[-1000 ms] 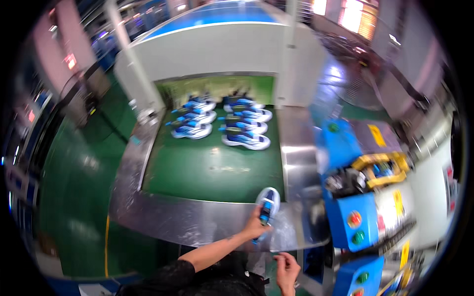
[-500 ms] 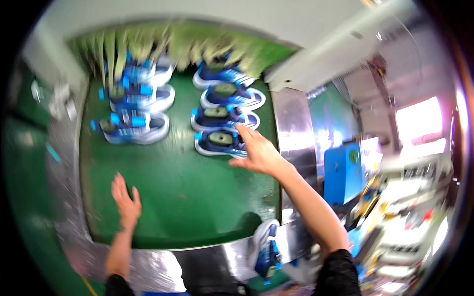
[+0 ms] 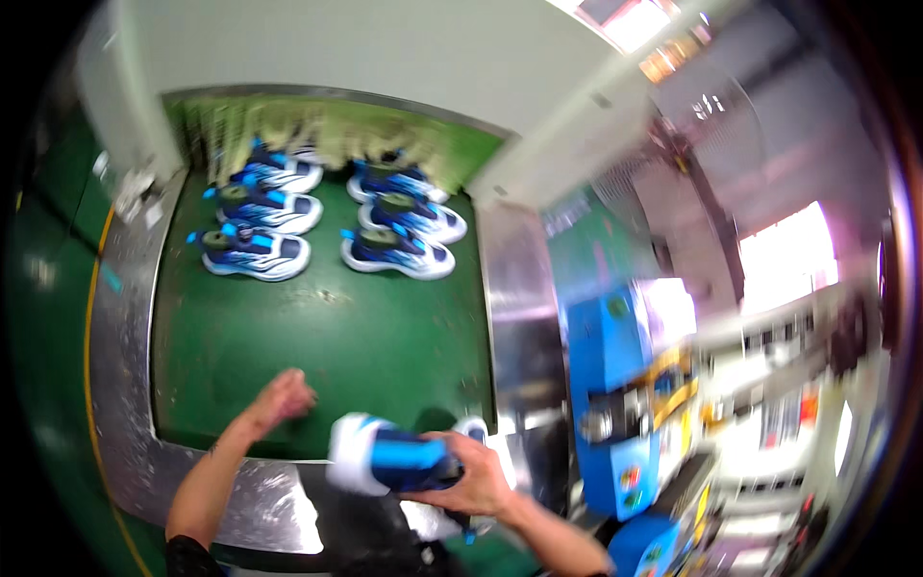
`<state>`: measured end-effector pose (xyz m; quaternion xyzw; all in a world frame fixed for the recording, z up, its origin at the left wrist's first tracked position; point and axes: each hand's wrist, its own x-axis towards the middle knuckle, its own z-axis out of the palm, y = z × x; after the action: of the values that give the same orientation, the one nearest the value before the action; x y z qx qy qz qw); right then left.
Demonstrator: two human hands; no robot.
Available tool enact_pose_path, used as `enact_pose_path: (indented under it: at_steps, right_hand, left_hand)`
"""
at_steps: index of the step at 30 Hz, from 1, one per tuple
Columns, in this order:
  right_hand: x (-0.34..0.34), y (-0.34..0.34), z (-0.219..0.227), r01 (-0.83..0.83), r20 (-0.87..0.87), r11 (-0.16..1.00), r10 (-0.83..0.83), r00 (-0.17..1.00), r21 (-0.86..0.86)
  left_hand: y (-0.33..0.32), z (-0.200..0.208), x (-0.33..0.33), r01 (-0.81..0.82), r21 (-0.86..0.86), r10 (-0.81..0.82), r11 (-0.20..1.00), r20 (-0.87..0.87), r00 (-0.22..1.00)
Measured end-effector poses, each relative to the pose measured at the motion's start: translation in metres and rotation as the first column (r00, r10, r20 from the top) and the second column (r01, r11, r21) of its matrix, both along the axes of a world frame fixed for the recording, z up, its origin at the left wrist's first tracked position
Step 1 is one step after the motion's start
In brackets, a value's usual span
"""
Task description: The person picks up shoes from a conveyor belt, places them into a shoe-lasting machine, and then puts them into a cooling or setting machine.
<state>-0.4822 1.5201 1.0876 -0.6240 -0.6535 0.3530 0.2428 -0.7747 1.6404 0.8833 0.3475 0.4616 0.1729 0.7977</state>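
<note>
My right hand (image 3: 478, 478) grips a navy-and-blue sneaker (image 3: 354, 452) by its heel end, close to my body. The sneaker is tilted, its white sole edge to the left, and blurred by motion. My left hand (image 3: 282, 396) hovers over the near part of the green belt (image 3: 336, 337), its fingers curled in with nothing visible in them. Farther off, sneakers stand in two rows: a left row (image 3: 258, 254) and a right row (image 3: 399, 254), toes pointing right. Another sneaker (image 3: 471, 429) at the near edge is mostly hidden behind my right hand and the held one.
Pale strip curtains (image 3: 336, 144) hang in the opening of a grey machine housing (image 3: 317, 48) at the far end. Metal edging (image 3: 519, 288) frames the belt. To the right stands a blue machine (image 3: 606, 337) beside a cluttered work area.
My right hand has taken the nearest sneaker from the right row and drawn it toward me. My left hand has moved right and nearer, its fingers going from spread to curled.
</note>
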Motion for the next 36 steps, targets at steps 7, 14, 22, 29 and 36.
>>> enact_pose_path:
  at_steps: [7, 14, 22, 29, 36]
  right_hand:
    - [0.025, -0.108, 0.085, 0.01, -0.086, 0.881, 0.035, 0.996, 0.473]
    - [0.048, -0.25, 0.055, 0.471, -0.707, 0.882, -0.339, 0.621, -0.009]
    - [0.157, -0.356, 0.035, 0.806, -0.867, 0.545, -0.49, 0.085, -0.229]
    - [0.213, -0.344, 0.086, 0.893, -0.836, 0.447, -0.506, 0.212, -0.045]
    - [0.242, -0.334, 0.051, 0.962, -0.39, 0.164, -0.918, 0.068, -0.217]
  left_hand:
    - [-0.102, 0.198, 0.087, 0.001, 0.111, -0.059, 0.994, 0.524, 0.85]
    - [-0.229, 0.219, 0.216, 0.012, 0.266, -0.172, 0.964, 0.59, 0.788]
    - [-0.284, 0.203, 0.392, -0.07, 0.499, -0.132, 0.864, 0.358, 0.924]
    - [-0.12, 0.171, 0.704, 0.32, 0.893, -0.505, 0.315, -0.128, 0.854]
    - [-0.101, 0.119, 0.846, 0.274, 0.944, -0.489, -0.183, -0.329, 0.808]
